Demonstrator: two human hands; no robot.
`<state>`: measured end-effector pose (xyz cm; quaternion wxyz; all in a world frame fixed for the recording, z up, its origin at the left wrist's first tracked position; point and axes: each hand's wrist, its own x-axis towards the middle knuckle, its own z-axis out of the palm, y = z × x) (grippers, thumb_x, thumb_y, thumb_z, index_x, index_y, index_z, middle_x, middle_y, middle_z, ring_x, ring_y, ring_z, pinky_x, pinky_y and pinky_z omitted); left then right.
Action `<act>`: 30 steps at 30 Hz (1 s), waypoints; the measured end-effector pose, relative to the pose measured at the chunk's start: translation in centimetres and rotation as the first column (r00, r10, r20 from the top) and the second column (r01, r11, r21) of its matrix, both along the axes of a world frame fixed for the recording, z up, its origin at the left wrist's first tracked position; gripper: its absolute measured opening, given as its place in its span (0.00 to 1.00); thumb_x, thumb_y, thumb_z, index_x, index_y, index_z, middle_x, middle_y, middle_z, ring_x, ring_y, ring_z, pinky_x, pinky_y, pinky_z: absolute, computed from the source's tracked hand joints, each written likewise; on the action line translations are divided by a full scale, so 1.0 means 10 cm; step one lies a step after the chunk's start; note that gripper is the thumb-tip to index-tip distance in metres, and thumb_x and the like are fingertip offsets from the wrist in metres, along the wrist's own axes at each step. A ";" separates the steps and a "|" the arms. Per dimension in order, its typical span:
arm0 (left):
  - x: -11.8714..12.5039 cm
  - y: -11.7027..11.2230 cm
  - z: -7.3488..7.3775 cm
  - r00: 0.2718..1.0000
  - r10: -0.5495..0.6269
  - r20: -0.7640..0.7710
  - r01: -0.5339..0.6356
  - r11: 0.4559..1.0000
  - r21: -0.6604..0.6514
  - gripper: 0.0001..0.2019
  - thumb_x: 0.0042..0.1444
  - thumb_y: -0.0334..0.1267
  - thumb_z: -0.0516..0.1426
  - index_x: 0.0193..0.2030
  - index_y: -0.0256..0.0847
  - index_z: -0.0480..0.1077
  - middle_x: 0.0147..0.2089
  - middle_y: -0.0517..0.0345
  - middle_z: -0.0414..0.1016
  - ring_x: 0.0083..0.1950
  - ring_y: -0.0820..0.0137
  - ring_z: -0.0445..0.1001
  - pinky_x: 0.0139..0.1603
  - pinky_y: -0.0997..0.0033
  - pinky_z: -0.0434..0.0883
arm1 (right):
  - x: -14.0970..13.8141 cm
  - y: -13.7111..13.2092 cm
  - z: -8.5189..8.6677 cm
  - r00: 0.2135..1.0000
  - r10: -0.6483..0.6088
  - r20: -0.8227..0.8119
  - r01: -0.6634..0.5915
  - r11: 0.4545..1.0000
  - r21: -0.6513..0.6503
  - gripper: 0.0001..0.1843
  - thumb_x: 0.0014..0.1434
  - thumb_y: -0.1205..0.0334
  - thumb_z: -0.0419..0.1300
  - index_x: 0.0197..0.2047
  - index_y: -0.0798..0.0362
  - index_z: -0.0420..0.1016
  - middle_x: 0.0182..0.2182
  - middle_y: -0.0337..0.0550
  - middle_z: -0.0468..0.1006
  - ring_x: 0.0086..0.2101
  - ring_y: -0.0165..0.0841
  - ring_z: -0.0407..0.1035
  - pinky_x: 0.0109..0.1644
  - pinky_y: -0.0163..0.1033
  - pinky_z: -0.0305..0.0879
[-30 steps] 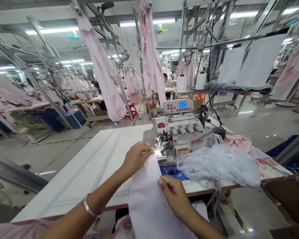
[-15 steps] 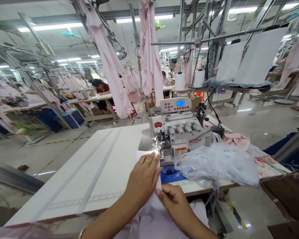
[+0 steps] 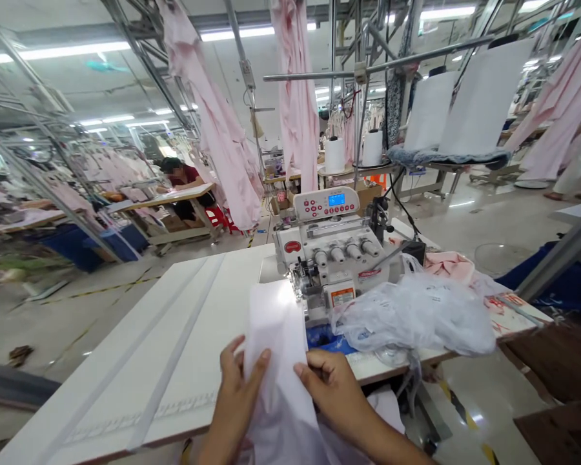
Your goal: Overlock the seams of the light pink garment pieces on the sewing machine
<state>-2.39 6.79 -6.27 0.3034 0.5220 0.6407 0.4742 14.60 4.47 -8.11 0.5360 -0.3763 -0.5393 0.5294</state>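
Note:
A pale pinkish-white piece of fabric (image 3: 278,342) runs from the needle area of a white overlock sewing machine (image 3: 334,252) down over the table's front edge. My left hand (image 3: 242,381) grips the fabric's left side, thumb on top and fingers curled round the edge. On the opposite edge, my right hand (image 3: 329,384) pinches the fabric between thumb and bent fingers. Both hands are a little in front of the machine's lit needle area. The fabric's far end lies flat beside the presser foot, and its lower part hangs toward my lap.
Clear plastic bags (image 3: 416,316) lie on the white table (image 3: 184,342) right of the machine. Large thread cones (image 3: 484,97) stand behind it. Pink garments (image 3: 295,97) hang above. A person (image 3: 181,184) sits at another table at the far left.
My left hand has drawn back from beside the needle to the fabric's left edge, uncovering the fabric. My right hand still pinches the right edge. The view has shifted slightly right.

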 end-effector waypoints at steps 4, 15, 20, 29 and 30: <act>-0.10 0.00 0.20 0.959 0.058 0.277 -0.041 0.997 -0.067 0.35 0.38 0.56 0.69 0.51 0.43 0.66 0.43 0.53 0.78 0.42 0.61 0.78 0.35 0.69 0.76 | -0.03 0.00 -0.08 1.000 0.006 -0.018 -0.006 1.000 -0.004 0.22 0.62 0.48 0.57 0.24 0.56 0.68 0.24 0.38 0.64 0.27 0.31 0.57 0.30 0.35 0.53; -0.26 0.29 0.55 0.977 0.029 0.213 0.015 0.979 -0.203 0.33 0.34 0.49 0.72 0.48 0.42 0.68 0.42 0.50 0.81 0.39 0.59 0.80 0.32 0.67 0.78 | 0.05 0.02 -0.08 0.998 0.030 0.054 -0.030 1.000 -0.004 0.25 0.63 0.46 0.56 0.22 0.54 0.62 0.22 0.36 0.59 0.26 0.30 0.54 0.29 0.35 0.50; -0.42 0.20 0.61 0.984 0.004 0.179 0.026 0.986 -0.162 0.32 0.31 0.52 0.73 0.44 0.43 0.72 0.36 0.55 0.82 0.39 0.59 0.80 0.33 0.68 0.78 | 0.05 -0.10 -0.11 0.993 0.054 0.104 -0.057 0.998 0.025 0.25 0.64 0.46 0.56 0.21 0.53 0.62 0.22 0.37 0.61 0.27 0.32 0.57 0.31 0.36 0.53; -0.41 0.40 1.22 0.991 -0.121 0.059 0.128 0.981 -0.147 0.25 0.38 0.55 0.70 0.41 0.46 0.76 0.32 0.59 0.81 0.28 0.64 0.76 0.20 0.71 0.71 | 0.14 -0.16 -0.24 0.982 0.182 -0.041 -0.186 0.975 -0.120 0.32 0.58 0.33 0.59 0.22 0.54 0.67 0.21 0.35 0.58 0.24 0.29 0.53 0.27 0.34 0.51; -0.40 0.50 1.29 0.989 -0.141 0.040 0.144 0.985 -0.098 0.23 0.39 0.56 0.69 0.39 0.45 0.76 0.31 0.60 0.80 0.26 0.66 0.74 0.19 0.73 0.68 | 0.14 -0.15 -0.25 0.985 0.172 -0.032 -0.175 0.978 -0.116 0.32 0.58 0.33 0.59 0.22 0.54 0.66 0.21 0.35 0.57 0.24 0.29 0.52 0.27 0.34 0.49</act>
